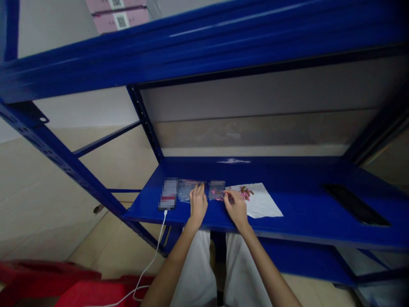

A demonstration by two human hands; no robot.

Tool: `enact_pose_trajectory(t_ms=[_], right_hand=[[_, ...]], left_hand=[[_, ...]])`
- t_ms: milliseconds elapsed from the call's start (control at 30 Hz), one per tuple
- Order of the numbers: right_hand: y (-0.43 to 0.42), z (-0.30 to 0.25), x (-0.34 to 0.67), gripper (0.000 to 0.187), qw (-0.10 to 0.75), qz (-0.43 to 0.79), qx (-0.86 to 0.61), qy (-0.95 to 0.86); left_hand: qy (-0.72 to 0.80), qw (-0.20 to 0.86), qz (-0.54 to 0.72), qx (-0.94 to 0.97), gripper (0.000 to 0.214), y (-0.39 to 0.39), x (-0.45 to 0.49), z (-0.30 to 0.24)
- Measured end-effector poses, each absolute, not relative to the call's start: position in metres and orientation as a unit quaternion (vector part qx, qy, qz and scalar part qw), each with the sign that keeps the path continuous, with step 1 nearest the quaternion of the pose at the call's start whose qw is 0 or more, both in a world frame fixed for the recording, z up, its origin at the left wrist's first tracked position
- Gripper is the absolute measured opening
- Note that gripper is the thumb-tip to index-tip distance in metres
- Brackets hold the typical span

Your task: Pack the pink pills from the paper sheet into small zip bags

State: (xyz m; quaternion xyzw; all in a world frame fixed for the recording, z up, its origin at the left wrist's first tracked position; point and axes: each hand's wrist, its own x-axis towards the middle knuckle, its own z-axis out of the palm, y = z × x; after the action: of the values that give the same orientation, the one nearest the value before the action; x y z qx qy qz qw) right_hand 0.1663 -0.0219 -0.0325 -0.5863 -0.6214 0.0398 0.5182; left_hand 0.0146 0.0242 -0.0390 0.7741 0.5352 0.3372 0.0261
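Nearest, two bare forearms reach forward over a person's white trousers (195, 273) to a low shelf of a blue painted-steel rack (297, 209). The left hand (198, 204) has its fingers pressed together and pointing far, their tips resting on a clear plastic bag (188, 190); whether it grips the bag cannot be told. The right hand (236, 208) is angled toward the left, thumb and forefinger pinched together at the right edge of a small clear plastic bag (216, 190). Anything held in that pinch is too small to tell. Pink bits show inside the small bag. Just right of it lies a white paper sheet (257, 200), bearing a small heap of pink and brown pieces (245, 193) near its far edge. Left of the large bag sits a pixelated phone-like device (168, 194), with a white charging cable (156, 256) dropping over the shelf's near edge toward red plastic seating (89, 294) on the beige tile floor (111, 243). A black slot (354, 204) marks the shelf's right side. Far above, pink boxes with square code labels (119, 15) sit on the rack's upper level.
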Motion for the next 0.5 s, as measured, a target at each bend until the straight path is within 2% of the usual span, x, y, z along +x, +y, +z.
enact_pose_trajectory(t_ms=[200, 500], right_hand=[[-0.023, -0.029, 0.161, 0.021, 0.505, 0.031, -0.588, -0.631], [-0.026, -0.028, 0.161, 0.022, 0.502, 0.030, -0.592, -0.629]], left_hand=[[0.591, -0.007, 0.272, 0.760, 0.038, 0.032, 0.008, -0.054], [0.602, -0.002, 0.290, 0.744, 0.034, 0.029, 0.007, -0.051]])
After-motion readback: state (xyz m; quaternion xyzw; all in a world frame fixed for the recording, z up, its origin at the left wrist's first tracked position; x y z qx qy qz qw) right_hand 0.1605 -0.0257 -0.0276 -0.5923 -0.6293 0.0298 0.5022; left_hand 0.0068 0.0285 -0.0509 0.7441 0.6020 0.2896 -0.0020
